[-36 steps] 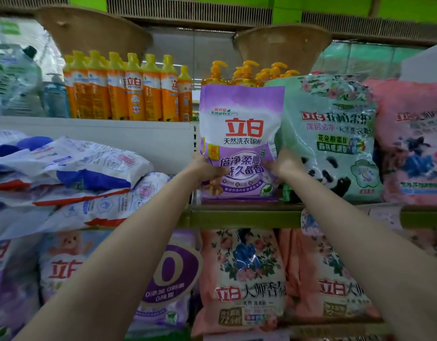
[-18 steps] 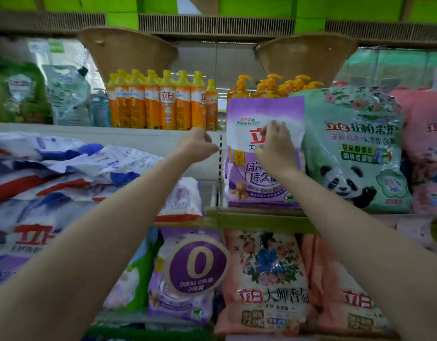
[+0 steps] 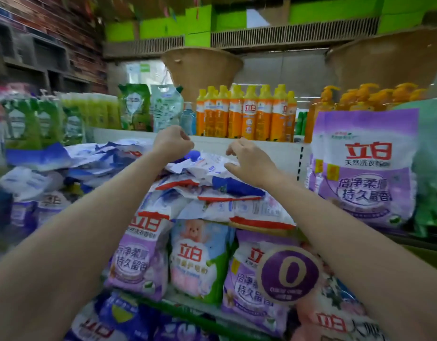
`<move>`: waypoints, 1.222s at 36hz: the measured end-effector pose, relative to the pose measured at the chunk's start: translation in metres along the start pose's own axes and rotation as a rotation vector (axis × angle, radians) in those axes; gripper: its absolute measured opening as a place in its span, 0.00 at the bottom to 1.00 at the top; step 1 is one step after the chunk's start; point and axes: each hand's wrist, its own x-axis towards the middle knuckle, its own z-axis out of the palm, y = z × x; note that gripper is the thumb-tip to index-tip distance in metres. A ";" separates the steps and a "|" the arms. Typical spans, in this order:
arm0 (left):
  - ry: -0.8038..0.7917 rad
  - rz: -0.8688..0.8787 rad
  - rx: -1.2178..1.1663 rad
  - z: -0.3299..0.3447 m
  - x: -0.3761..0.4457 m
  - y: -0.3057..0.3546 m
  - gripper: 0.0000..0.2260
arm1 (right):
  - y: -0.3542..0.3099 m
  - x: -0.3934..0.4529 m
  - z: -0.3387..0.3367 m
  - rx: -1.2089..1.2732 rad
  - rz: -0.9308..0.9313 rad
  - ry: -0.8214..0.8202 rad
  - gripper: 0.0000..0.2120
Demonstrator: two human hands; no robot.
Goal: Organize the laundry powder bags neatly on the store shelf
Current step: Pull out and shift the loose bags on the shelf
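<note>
Item: laundry powder stock, mid shelf. A heap of white, blue and red bags (image 3: 212,183) lies flat and crumpled at centre frame, stacked crosswise rather than faced out; this reads as the untidy lot awaiting order. The purple bag (image 3: 362,168) at 3 o'clock of the heap stands upright, label forward, against the shelf divider, which looks like the finished pattern for the row. More purple and baby-print bags (image 3: 200,257) stand on the tier below, at 6 o'clock.

Left hand (image 3: 172,143): raised over the heap's 11 o'clock corner, fingers curled into a loose fist, nothing visibly held; whether it touches a bag cannot be told.

Right hand (image 3: 249,161): at the heap's 1 o'clock edge, palm down, fingers bent and spread in a wide claw just above or brushing the top white bag; no closed hold yet.

Both forearms reach forward and up from 7 and 5 o'clock, converging on the heap, probably to lift its top bag.

Orange bottles (image 3: 247,114) line the shelf at 12 o'clock.
</note>
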 end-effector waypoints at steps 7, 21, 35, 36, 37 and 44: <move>0.021 0.006 0.043 -0.023 0.005 -0.024 0.09 | -0.009 0.017 0.018 0.010 0.098 -0.264 0.23; -0.112 -0.045 -0.131 -0.006 0.005 -0.035 0.07 | 0.016 0.013 0.029 0.081 0.272 0.016 0.10; -0.307 -0.111 -0.465 0.018 0.003 -0.015 0.14 | 0.018 0.013 -0.015 1.138 0.491 0.485 0.05; -0.348 -0.142 -0.518 0.020 0.001 -0.014 0.16 | 0.017 0.012 -0.018 1.163 0.482 0.484 0.05; -0.412 -0.188 -0.592 0.020 -0.001 -0.013 0.18 | 0.018 0.011 -0.019 1.188 0.482 0.487 0.05; -0.494 -0.172 -0.754 0.035 0.005 -0.002 0.33 | 0.042 -0.004 -0.033 1.341 0.544 0.609 0.06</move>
